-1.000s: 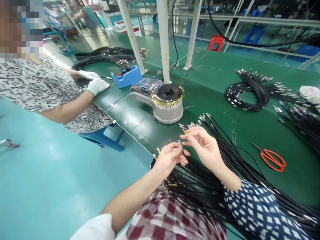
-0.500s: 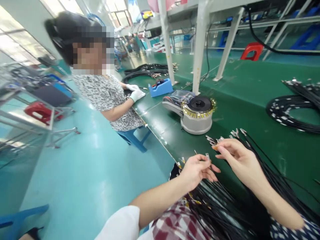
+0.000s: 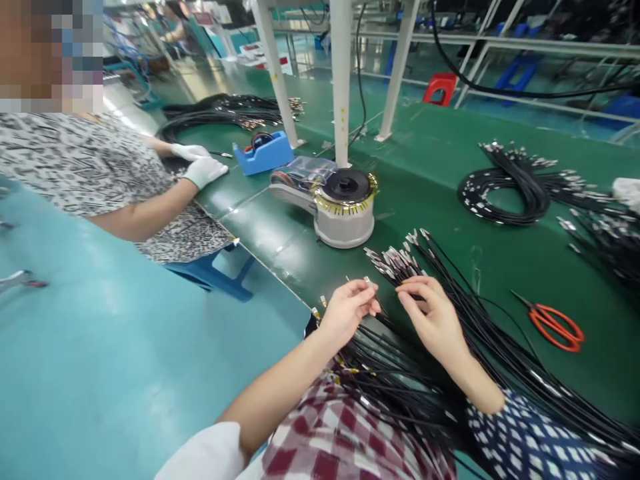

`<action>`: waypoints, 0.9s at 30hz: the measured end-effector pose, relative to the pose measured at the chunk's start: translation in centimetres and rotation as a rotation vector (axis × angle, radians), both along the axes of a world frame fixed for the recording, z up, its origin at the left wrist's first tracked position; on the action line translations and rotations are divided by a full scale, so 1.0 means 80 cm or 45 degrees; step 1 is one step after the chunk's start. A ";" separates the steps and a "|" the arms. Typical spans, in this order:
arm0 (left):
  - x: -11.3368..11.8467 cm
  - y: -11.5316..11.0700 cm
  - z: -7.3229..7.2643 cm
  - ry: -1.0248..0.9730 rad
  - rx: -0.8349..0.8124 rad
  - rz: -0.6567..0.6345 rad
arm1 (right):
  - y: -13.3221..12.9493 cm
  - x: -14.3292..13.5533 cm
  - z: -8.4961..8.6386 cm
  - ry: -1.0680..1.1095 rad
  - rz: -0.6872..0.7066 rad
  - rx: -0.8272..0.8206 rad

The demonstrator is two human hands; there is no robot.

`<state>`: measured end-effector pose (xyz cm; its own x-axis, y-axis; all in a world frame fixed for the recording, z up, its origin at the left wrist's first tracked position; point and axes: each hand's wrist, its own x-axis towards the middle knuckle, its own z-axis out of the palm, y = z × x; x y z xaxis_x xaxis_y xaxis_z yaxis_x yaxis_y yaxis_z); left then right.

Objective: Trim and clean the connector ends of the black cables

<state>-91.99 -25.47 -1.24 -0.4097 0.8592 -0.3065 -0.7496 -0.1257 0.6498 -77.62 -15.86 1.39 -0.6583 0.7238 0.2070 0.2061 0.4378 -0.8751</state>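
Note:
Between thumb and fingers, my left hand [image 3: 350, 310] pinches a black cable near its metal-tipped end [image 3: 368, 281], over the table's front edge. Just to the right, my right hand [image 3: 434, 317] has thumb and fingertips together on a small yellowish piece, too small to make out. Behind it lies a bundle of black cables [image 3: 480, 333] whose silvery connectors [image 3: 397, 261] point toward the round tape dispenser [image 3: 344, 213], which has yellow tabs around its black top. More black cables [image 3: 400, 380] rest across the checkered cloth on my lap, some with yellow tabs.
Orange-handled scissors [image 3: 555, 327] lie at the right. Coiled cables [image 3: 530, 200] sit behind them. White posts [image 3: 341, 87] rise from the green table [image 3: 425, 173]. At left a gloved co-worker [image 3: 200, 170] sits by a blue tape holder [image 3: 265, 155] and another cable bundle [image 3: 220, 110].
The view has swung to the right, bringing the scissors and more cables into sight. My left hand's fingers have drawn closer together around the cable; my right hand remains pinched near the connectors.

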 end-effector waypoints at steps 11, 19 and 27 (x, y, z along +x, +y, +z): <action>-0.007 -0.001 0.001 0.127 0.000 -0.028 | -0.012 0.004 -0.012 -0.245 0.070 0.597; -0.012 -0.006 0.015 0.432 -0.079 0.079 | -0.014 -0.004 -0.014 -0.234 0.061 0.614; 0.010 -0.019 0.037 0.320 -0.069 -0.106 | -0.014 0.013 0.022 -0.007 -0.022 0.127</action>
